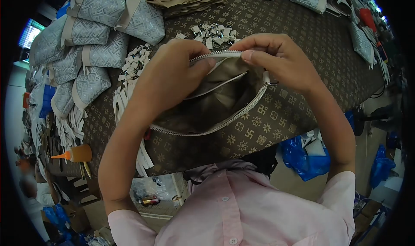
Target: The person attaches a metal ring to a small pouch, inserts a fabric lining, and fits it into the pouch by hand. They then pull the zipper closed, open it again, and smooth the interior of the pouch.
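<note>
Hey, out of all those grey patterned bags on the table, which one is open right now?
The bag held between the left hand and right hand, its zipper apart and lining showing. The finished bags stacked at the table's far left are all closed.

Bag [212, 103] front hidden behind left hand [168, 79], grey pouches [86, 34] cut off (top edge), floor clutter blurred

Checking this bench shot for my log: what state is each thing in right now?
Bag: zipper open, lining showing.
Zipper tape: pinched by both hands at the top edge.
Left hand: closed on the zipper tape.
Right hand: closed on the zipper tape.
Grey bags: piled at table's left.
Glue bottle: lying on its side.
</note>
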A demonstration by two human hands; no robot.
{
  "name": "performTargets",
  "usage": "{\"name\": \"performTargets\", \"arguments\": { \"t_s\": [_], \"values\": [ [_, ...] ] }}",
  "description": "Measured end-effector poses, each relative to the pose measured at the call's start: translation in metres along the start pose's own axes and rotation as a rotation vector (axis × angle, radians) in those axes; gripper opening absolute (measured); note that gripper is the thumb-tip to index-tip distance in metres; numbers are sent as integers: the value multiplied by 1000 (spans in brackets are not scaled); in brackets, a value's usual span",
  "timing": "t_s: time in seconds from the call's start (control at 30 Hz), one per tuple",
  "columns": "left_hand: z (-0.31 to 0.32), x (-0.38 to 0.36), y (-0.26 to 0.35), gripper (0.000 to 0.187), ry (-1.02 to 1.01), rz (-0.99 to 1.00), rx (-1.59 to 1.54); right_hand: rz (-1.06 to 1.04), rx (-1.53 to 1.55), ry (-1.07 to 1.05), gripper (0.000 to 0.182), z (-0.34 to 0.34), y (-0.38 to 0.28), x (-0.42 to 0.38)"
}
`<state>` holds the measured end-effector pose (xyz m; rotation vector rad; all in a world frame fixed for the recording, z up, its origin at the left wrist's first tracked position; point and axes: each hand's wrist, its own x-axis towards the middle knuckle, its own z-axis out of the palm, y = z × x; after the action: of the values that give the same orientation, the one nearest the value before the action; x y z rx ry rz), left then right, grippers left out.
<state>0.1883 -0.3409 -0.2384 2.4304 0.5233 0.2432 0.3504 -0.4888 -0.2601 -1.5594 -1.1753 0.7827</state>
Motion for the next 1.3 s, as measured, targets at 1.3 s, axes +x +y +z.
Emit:
{"name": "performTargets", "arguments": {
  "t_s": [1.3],
  "values": [
    [35, -31, 12, 13, 90, 502, 565, -410, -998, -198, 26, 2, -34, 52]
  ]
}}
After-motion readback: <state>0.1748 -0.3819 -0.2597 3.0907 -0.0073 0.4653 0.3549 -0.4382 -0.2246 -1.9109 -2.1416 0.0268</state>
